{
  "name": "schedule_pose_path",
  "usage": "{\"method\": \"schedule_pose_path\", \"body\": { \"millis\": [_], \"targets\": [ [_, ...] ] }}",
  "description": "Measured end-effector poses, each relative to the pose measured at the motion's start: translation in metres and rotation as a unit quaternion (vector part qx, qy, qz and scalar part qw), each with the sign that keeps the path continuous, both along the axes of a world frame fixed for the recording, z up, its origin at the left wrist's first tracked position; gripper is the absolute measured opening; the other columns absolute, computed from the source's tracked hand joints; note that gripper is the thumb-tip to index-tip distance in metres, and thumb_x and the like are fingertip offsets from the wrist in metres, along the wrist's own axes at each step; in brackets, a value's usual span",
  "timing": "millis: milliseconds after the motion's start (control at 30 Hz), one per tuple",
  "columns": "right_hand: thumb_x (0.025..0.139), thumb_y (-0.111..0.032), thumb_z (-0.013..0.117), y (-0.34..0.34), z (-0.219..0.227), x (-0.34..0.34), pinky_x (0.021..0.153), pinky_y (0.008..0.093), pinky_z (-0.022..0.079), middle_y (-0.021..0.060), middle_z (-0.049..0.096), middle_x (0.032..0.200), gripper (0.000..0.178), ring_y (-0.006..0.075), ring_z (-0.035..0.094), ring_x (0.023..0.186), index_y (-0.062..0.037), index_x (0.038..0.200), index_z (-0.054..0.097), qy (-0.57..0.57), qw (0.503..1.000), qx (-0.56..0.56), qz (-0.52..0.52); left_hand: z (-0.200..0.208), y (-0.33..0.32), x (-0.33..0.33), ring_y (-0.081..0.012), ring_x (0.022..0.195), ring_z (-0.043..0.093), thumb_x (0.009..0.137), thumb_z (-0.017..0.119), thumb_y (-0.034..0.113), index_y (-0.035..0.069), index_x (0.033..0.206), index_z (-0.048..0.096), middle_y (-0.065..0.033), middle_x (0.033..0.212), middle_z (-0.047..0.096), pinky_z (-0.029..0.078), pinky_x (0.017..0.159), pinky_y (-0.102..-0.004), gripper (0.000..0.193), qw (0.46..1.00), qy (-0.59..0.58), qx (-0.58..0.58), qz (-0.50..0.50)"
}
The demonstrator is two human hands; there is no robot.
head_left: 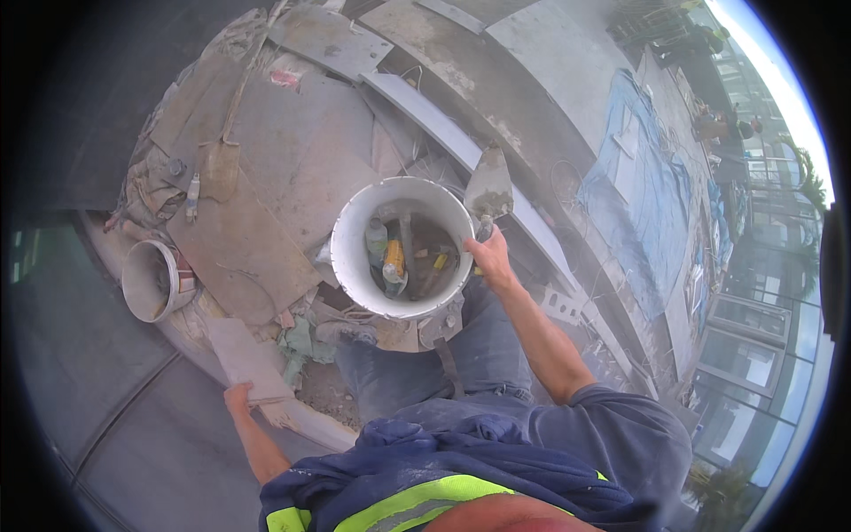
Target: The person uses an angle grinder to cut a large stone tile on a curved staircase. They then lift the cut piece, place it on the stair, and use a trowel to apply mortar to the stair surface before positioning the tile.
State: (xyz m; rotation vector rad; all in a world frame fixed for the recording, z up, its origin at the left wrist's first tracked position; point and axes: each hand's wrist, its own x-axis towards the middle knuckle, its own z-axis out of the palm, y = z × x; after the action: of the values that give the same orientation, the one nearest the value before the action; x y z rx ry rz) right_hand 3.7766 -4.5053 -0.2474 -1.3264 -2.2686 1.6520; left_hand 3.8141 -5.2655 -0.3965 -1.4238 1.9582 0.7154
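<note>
A white bucket (344,275) stands in front of my legs, with plastic bottles (377,238), a yellow-labelled container (394,264) and several long tools inside. Against the right side of its rim, my right hand (493,261) is closed round the handle of a pointed trowel (489,184), its blade directed away from me and crusted with grey. Whether those fingers also grip the bucket is hidden. Low on the left, my left hand (238,397) is closed on the near corner of a flat pale board (248,359), which slants over the ledge.
A second white bucket (149,282) lies tilted at the left. Beyond it are a shovel (219,166), a bottle (192,197) and dusty sheets (232,253). Long panels (461,137) and a blue tarp (651,208) stretch to the right. Other people (734,126) are far right, near a glass facade.
</note>
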Motion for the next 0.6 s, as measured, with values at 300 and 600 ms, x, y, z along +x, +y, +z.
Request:
{"method": "schedule_pose_path", "body": {
  "millis": [300,600],
  "targets": [
    [0.073,-0.023,0.083,0.263,0.073,-0.024,0.105,0.0487,0.056,0.0296,0.075,0.125,0.082,0.0444,0.073,0.118,0.0100,0.143,0.056,-0.029,0.986,0.085,-0.140,0.251,0.329,-0.195,-0.0430,0.127,0.073,0.071,0.099,0.031,-0.005,0.125,0.080,-0.0266,0.134,0.077,0.059,0.107,-0.0504,0.068,0.848,-0.119,-0.212,-0.472],
    [0.072,-0.017,0.087,0.485,0.235,-0.012,0.110,0.0473,0.053,0.0269,0.072,0.131,0.085,0.0405,0.071,0.123,0.0097,0.146,0.054,-0.012,0.939,0.174,-0.297,0.345,0.612,-0.350,-0.0384,0.134,0.072,0.072,0.099,0.038,0.000,0.136,0.077,-0.0214,0.139,0.076,0.059,0.110,-0.0477,0.078,0.859,-0.090,-0.192,-0.465]
  ]
}}
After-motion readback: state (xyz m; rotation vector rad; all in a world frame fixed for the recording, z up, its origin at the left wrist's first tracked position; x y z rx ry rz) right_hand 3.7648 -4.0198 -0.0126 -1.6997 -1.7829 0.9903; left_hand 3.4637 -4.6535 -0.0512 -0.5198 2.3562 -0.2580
